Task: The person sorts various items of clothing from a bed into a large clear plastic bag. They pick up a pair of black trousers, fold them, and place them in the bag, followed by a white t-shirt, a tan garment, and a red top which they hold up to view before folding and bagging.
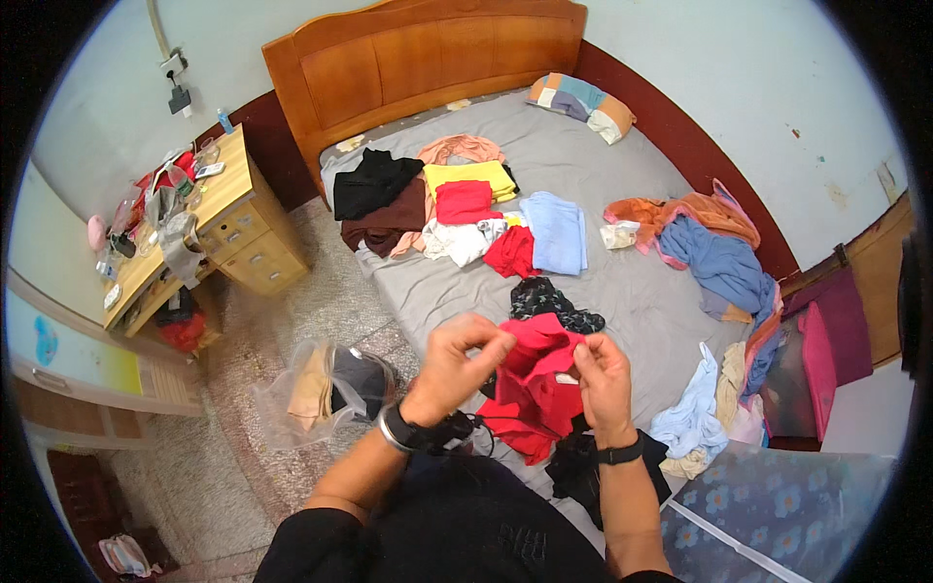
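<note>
Both hands hold up a red cloth garment [543, 346] over the near edge of the bed. My left hand [459, 361] pinches its upper left edge between thumb and fingers. On the opposite edge, my right hand [606, 375] has a similar grip. Below hangs or lies more red cloth [528, 423]; I cannot tell whether it is the same piece. Just beyond is a crumpled black patterned cloth [554, 302]. Black cloth [576, 474] lies under my right forearm. Farther up the bed are a folded light blue cloth [555, 233], a folded red cloth [464, 202] and a yellow one [474, 177].
The bed [619, 291] has a grey sheet and wooden headboard [437, 58]. A rumpled blue and orange blanket [714, 248] lies on the right. Left on the floor is a clear plastic bag [313, 393] with cloth inside. A cluttered wooden desk [233, 175] stands by the wall.
</note>
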The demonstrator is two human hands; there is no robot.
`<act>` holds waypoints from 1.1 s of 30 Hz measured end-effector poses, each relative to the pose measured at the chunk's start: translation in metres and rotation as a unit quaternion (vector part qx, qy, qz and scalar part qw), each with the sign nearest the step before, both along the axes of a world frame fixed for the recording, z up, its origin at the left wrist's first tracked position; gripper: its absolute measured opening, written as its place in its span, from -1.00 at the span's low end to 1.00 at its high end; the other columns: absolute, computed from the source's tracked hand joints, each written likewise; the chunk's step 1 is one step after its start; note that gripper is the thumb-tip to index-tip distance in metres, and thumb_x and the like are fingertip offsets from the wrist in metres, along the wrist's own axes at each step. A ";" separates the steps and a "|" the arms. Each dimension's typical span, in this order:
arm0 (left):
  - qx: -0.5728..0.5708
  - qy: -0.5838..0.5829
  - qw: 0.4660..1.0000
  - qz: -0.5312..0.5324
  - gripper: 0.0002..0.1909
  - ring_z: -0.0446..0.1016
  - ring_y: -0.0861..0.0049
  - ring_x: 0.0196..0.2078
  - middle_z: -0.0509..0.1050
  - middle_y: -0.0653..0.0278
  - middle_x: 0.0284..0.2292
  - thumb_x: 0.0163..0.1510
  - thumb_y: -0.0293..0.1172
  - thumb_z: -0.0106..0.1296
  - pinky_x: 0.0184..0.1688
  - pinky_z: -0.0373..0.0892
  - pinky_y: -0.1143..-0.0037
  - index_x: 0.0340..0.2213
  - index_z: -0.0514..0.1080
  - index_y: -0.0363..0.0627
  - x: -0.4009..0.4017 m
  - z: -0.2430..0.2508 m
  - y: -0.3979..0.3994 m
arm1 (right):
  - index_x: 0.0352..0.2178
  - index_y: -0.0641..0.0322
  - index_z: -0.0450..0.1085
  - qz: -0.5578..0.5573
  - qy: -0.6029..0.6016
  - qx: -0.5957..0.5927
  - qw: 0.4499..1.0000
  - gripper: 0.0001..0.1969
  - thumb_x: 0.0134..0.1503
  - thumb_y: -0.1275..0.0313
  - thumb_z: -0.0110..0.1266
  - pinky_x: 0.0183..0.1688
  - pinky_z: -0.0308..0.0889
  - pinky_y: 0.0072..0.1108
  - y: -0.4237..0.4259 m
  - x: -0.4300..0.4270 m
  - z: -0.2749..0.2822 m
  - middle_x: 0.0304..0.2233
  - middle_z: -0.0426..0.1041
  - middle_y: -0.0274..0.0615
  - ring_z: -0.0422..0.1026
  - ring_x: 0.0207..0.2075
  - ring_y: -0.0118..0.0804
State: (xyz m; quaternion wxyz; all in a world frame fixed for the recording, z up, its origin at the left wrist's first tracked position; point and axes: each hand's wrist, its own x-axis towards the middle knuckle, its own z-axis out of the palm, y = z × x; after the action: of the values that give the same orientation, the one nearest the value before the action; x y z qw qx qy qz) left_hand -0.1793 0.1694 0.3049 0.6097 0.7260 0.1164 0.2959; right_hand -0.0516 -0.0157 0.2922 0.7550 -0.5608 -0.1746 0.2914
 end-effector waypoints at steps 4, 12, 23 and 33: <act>-0.020 -0.085 0.995 0.054 -0.96 0.42 0.69 -0.42 0.49 0.32 -0.47 -0.04 -0.63 0.19 -0.38 0.31 0.68 -0.48 0.52 -0.30 0.002 0.014 0.035 | -0.26 0.30 0.27 0.001 0.025 0.088 0.996 -0.89 0.26 0.46 -0.12 -0.08 0.44 -0.36 0.006 0.014 0.037 -0.25 0.49 -0.07 0.51 -0.23 -0.25; -0.001 -0.013 0.994 -0.106 -0.95 0.46 0.66 -0.43 0.48 0.30 -0.46 -0.08 -0.62 0.16 -0.36 0.41 0.65 -0.49 0.49 -0.26 -0.001 0.054 0.035 | -0.23 0.26 0.26 -0.028 0.006 0.202 0.979 -0.90 0.27 0.46 -0.14 -0.02 0.38 -0.33 0.018 0.040 0.080 -0.18 0.46 -0.09 0.47 -0.15 -0.24; 0.028 -0.076 0.971 -0.223 -0.82 0.42 0.51 -0.30 0.45 0.15 -0.39 0.19 -0.43 -0.09 -0.25 0.34 0.50 -0.28 0.40 -0.33 0.053 0.051 0.009 | -0.24 0.26 0.33 0.042 -0.074 0.061 0.995 -0.88 0.25 0.44 -0.08 -0.23 0.36 -0.64 0.071 0.040 0.122 -0.34 0.46 -0.30 0.42 -0.34 -0.54; -0.029 0.039 0.973 -0.225 -0.86 0.41 0.66 -0.21 0.46 0.28 -0.27 0.16 -0.38 -0.08 -0.18 0.35 0.51 -0.25 0.40 -0.07 0.110 -0.041 0.035 | -0.26 0.26 0.32 0.218 -0.089 0.002 0.972 -0.79 0.13 0.39 0.11 -0.33 0.27 -0.75 0.069 -0.010 0.135 -0.36 0.39 -0.34 0.32 -0.38 -0.64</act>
State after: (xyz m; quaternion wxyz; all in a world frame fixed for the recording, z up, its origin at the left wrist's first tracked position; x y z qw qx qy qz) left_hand -0.0689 0.2045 0.2643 0.6762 0.7269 -0.0179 0.1189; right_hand -0.0620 0.0536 0.4267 0.6554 -0.5316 -0.3601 0.3977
